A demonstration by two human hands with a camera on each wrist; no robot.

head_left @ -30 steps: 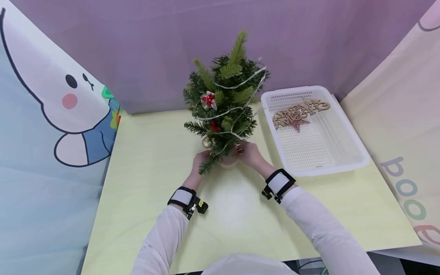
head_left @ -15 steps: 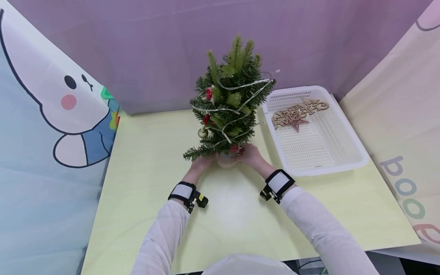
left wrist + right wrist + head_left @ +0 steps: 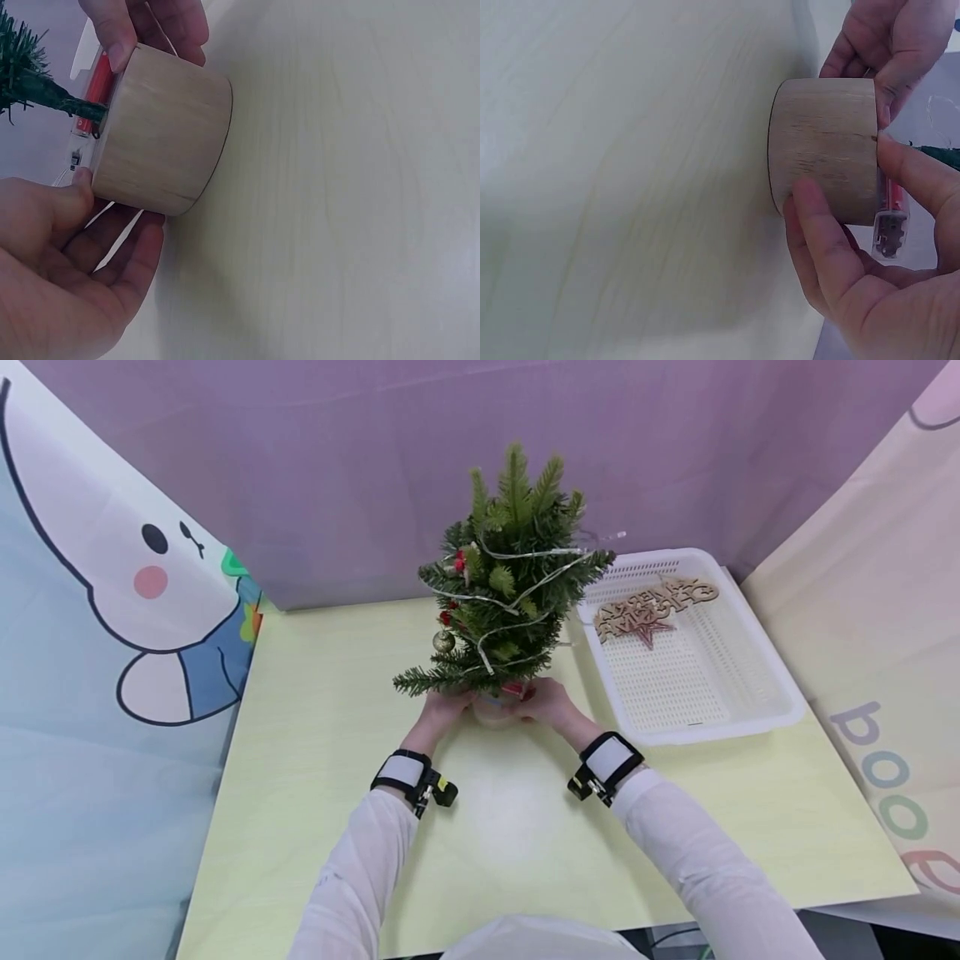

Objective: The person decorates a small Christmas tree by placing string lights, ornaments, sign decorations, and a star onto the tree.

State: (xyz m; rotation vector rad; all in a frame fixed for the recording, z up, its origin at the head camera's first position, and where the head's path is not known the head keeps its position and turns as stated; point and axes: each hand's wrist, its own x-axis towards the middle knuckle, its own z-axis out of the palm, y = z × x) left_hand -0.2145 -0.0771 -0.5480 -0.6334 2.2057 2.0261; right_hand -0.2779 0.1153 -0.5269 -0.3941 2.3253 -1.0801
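A small artificial Christmas tree (image 3: 517, 577) stands upright at the table's middle, wound with a pale string of lights and hung with red ornaments and a gold ball (image 3: 443, 641). Its round wooden base (image 3: 165, 127) rests on the table. My left hand (image 3: 82, 255) grips one side of the base, thumb at the top rim and fingers along the side. From the other side my right hand (image 3: 877, 262) holds the base in the same way. A clear battery box (image 3: 890, 225) with red inside sits on top of the base, near the trunk.
A white perforated basket (image 3: 750, 710) stands to the right of the tree. In it lie wooden cut-out letter signs (image 3: 686, 593) and a reddish star (image 3: 648, 627). A purple curtain (image 3: 337, 485) hangs behind the table (image 3: 322, 760).
The tree has turned about its upright axis between my hands, its low branch swinging out to the left and its ornaments shifting left. My left hand moved slightly; the basket stayed put.
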